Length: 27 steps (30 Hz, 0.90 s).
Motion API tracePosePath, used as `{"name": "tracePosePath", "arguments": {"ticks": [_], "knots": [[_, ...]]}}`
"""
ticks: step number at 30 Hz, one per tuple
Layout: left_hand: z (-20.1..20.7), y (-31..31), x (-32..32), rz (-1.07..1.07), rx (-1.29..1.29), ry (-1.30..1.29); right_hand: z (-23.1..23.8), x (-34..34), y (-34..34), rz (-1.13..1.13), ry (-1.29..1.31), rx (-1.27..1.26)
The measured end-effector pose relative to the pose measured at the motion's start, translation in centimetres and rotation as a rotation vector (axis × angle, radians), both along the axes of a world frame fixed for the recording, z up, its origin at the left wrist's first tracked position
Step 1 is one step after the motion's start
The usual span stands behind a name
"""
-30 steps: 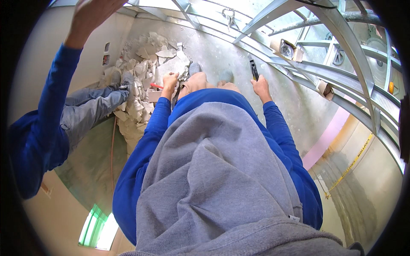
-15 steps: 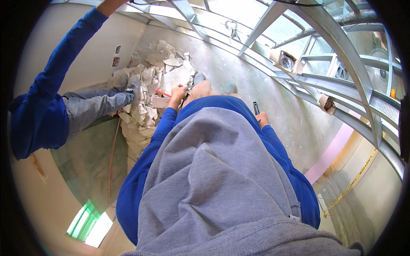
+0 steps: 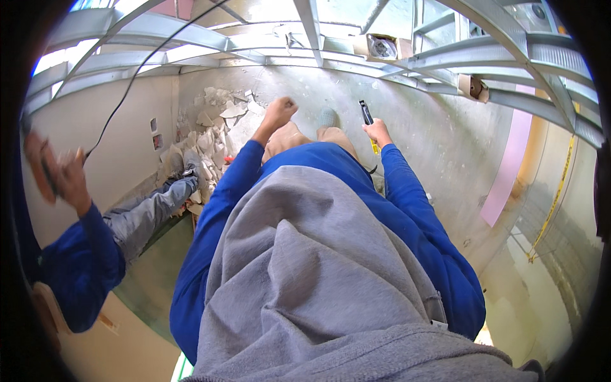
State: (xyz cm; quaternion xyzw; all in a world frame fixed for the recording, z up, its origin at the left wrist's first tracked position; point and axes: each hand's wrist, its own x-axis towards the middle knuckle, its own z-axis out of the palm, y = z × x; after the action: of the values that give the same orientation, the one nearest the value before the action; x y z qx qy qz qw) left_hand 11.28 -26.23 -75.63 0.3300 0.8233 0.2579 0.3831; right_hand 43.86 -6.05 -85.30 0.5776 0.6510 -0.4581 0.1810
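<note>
My left hand [image 3: 279,113] is raised in front of my legs with its fingers curled in. Whatever it may hold is hidden. Farther right, my right hand [image 3: 379,132] grips a slim black tool with a yellow end [image 3: 365,112]. The black part points away from me and the yellow part shows below my fist; its exact kind is unclear. Left of my left hand, broken pieces of wallboard [image 3: 213,127] lie heaped on the concrete floor. A small red thing [image 3: 228,158] shows among them, partly covered by my sleeve.
At the left, a co-worker [image 3: 95,254] in blue holds a blurred brownish tool [image 3: 41,167] with a black cord [image 3: 137,71] running upward. Metal studs [image 3: 458,54] cross the far side, with an open cardboard box [image 3: 382,48]. A pink strip [image 3: 507,169] and yellow tape [image 3: 560,184] are at the right.
My view has turned. My left hand has lifted away from the red thing by the rubble. The black tool has come more fully into view, and the co-worker's tool and cord now show.
</note>
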Motion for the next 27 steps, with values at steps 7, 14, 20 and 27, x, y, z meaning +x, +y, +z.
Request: {"name": "tracePosePath", "arguments": {"ticks": [7,14,20,27], "knots": [[0.2,22.2,2.7,-0.27,0.161,0.074,-0.9,5.1,-4.2,-0.137,0.025,0.081],[-5.8,36.3,6.0,-0.492,0.22,0.361,-3.1,14.8,-13.4,-0.378,-0.119,-0.065],[-8.8,38.3,7.6,-0.642,0.047,0.607,-1.5,18.8,-21.9,-0.533,-0.216,-0.064],[-9.0,39.4,7.7,-0.715,0.044,0.589,-0.7,16.6,-24.4,-0.773,-0.134,-0.185]]}}
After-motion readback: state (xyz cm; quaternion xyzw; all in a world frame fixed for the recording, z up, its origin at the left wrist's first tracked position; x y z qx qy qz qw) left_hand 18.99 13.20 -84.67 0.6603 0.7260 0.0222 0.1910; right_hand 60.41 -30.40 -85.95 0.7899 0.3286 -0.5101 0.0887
